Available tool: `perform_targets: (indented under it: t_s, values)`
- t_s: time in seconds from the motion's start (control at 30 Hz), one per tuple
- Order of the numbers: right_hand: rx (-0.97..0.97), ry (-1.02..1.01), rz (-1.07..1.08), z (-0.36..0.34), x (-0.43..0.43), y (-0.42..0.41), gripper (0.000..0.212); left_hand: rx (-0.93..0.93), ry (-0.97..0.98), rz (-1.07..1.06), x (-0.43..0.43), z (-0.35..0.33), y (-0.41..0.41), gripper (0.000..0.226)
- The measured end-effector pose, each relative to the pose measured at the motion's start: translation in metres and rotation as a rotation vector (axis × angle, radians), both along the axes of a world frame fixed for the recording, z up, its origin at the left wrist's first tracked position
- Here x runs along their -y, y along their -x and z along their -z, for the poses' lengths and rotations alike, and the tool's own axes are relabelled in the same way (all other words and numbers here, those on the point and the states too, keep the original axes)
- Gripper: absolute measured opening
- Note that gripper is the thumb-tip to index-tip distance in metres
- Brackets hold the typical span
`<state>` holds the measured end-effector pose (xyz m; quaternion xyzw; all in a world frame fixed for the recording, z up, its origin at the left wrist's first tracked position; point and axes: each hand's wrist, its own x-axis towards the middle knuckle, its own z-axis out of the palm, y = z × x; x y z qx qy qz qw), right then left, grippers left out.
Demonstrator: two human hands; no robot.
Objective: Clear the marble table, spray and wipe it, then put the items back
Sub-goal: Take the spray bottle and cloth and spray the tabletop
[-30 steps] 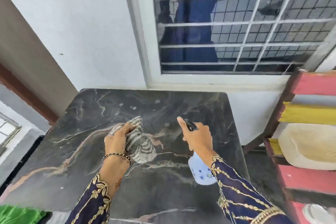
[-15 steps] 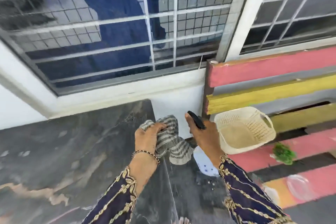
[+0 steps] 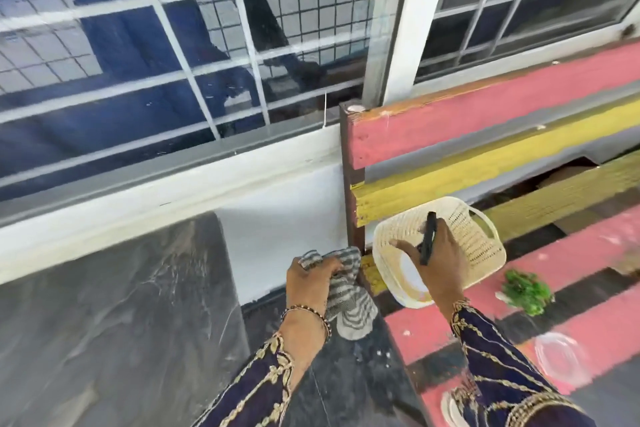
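Note:
The dark marble table [image 3: 114, 305] fills the lower left, its top bare. My left hand [image 3: 310, 282] grips a striped grey cloth [image 3: 349, 305], held in the air past the table's right edge. My right hand [image 3: 438, 262] holds the spray bottle [image 3: 428, 237] by its black trigger head, above the cream woven basket [image 3: 481, 239] on the bench. The bottle's body is mostly hidden behind my hand.
A bench with pink and yellow slats [image 3: 519, 135] stands to the right of the table. On it lie a small green plant [image 3: 526, 293], a clear lid [image 3: 562, 362] and a white dish [image 3: 450, 409]. A barred window [image 3: 173, 45] runs behind.
My view has swung right from the table to the bench. Both hands moved right: the cloth left the tabletop, and the spray bottle now hangs over the basket.

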<state>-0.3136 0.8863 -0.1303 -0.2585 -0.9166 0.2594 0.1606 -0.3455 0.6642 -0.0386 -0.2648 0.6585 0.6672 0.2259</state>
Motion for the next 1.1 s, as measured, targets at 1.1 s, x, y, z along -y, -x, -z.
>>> perform_targets:
  t_s: [1.1]
  values:
    - [0.047,0.471,-0.019,-0.021,0.088,-0.050,0.038,-0.230,0.051,0.143,0.073,-0.041,-0.033,0.063]
